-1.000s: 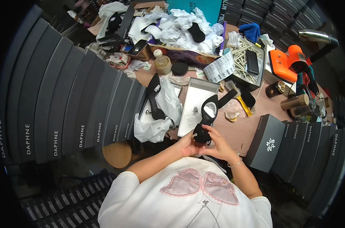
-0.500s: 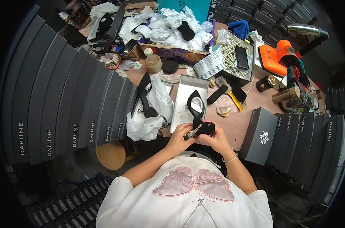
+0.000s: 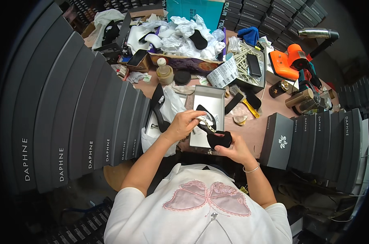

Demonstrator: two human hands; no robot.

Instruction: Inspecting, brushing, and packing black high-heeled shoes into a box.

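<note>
A black shoe (image 3: 220, 140) with a pale metal chain (image 3: 210, 127) is over the shoebox tray. My right hand (image 3: 235, 149) grips it at its broad black end, thumb on the near side. My left hand (image 3: 185, 125) reaches across to the narrower strap part, fingertips pinched beside the chain. Something small and white shows at those fingertips, too unclear to name. Under the shoe lies an open white-lined box tray (image 3: 195, 140). Left of it, the matching black shoe (image 3: 156, 106) rests on white tissue paper (image 3: 174, 104) in another tray.
Dark shoeboxes (image 3: 76, 118) stand in a row at left, with more (image 3: 310, 142) at right. Behind the trays are a bottle (image 3: 165, 73), a yellow-handled brush (image 3: 251, 109), a box of pale sticks (image 3: 244, 57) and a tissue-filled carton (image 3: 184, 61). An orange tool (image 3: 284, 65) stands far right.
My left hand has moved up and left, from the shoe's near end to its strap part. The shoe has tilted in my right hand, which keeps its grip. The view has shifted slightly.
</note>
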